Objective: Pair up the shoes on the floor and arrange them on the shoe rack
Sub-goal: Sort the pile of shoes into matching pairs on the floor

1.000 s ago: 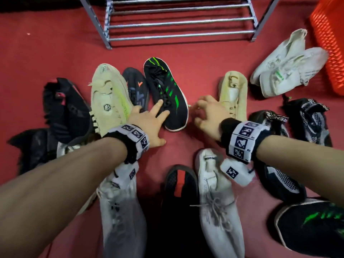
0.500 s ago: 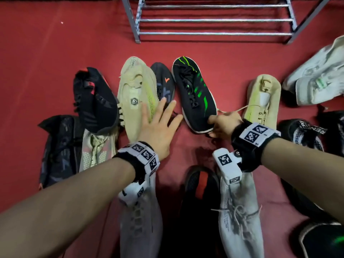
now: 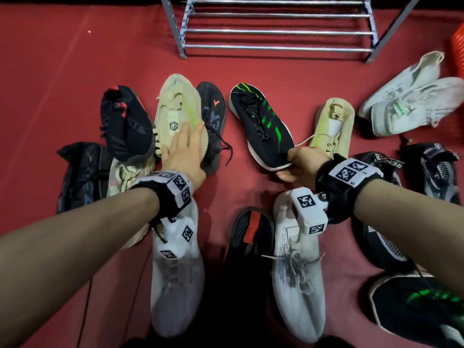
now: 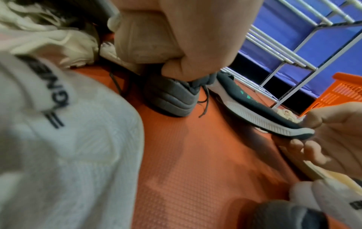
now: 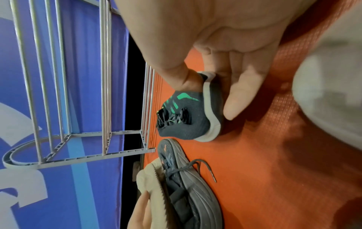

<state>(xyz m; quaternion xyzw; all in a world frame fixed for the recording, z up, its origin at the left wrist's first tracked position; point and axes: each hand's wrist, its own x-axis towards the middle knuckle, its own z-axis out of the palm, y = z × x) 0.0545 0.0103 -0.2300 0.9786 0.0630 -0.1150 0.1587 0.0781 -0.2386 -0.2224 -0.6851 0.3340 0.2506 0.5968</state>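
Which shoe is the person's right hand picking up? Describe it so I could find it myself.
Start at the metal shoe rack at the far edge of the red floor. Just in front of it, near the middle, lies a black shoe with a white sole, its heel pinched by the right hand. Bright green stripes mark it out; its only match sits bottom right.

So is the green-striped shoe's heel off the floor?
Yes: right hand pinches the heel of the shoe; left wrist view shows floor beneath it.
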